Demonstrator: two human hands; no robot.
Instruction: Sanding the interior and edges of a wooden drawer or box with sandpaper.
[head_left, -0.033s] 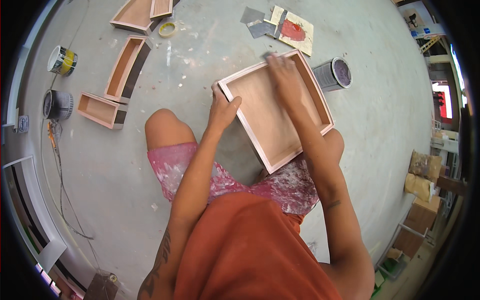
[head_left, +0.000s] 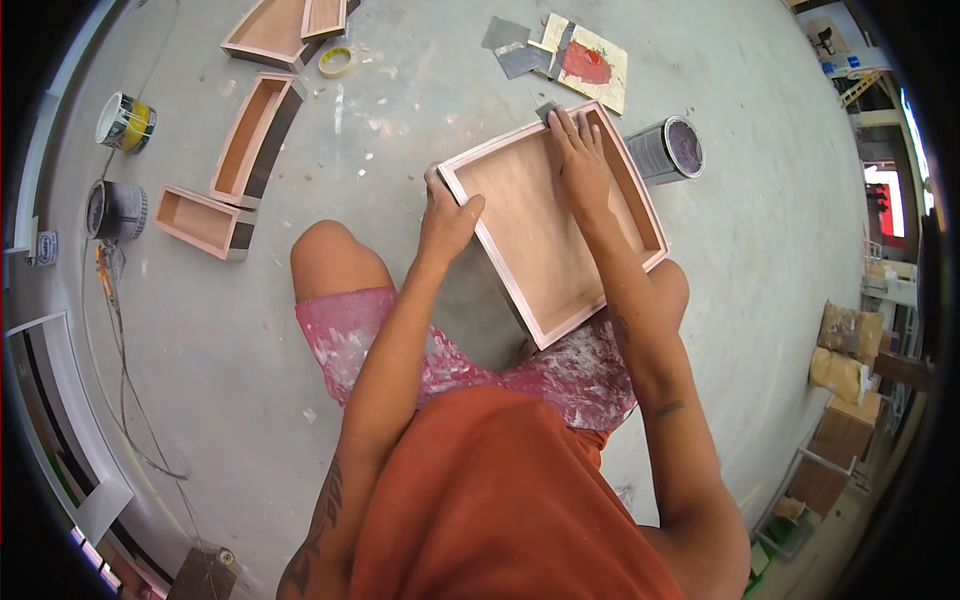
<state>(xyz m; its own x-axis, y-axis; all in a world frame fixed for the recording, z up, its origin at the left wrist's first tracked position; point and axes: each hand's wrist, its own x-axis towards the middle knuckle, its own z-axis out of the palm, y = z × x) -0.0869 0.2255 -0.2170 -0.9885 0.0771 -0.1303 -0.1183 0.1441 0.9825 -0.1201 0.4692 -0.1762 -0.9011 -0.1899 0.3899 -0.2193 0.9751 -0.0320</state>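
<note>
A shallow wooden drawer [head_left: 520,225] with pale pinkish rims rests tilted across my right thigh, its open side facing up. My left hand [head_left: 448,218] is closed round its left corner, thumb over the rim and fingers hidden on the outside. At the far rim, my right hand [head_left: 582,165] presses a small dark grey piece of sandpaper [head_left: 546,110] against the edge. Its fingers point away from me, and the forearm crosses over the drawer's inside.
An open paint can [head_left: 665,150] stands just right of the drawer. Beyond lie grey sheets [head_left: 507,34] and a board with red paste [head_left: 587,62]. Leftward are a narrow wooden box [head_left: 250,140], a smaller box [head_left: 203,222], a tape roll [head_left: 336,62] and two cans [head_left: 126,122].
My right hand has shifted slightly right along the far rim, and its fingers look sharper now. The left hand and drawer stay nearly where they were.
</note>
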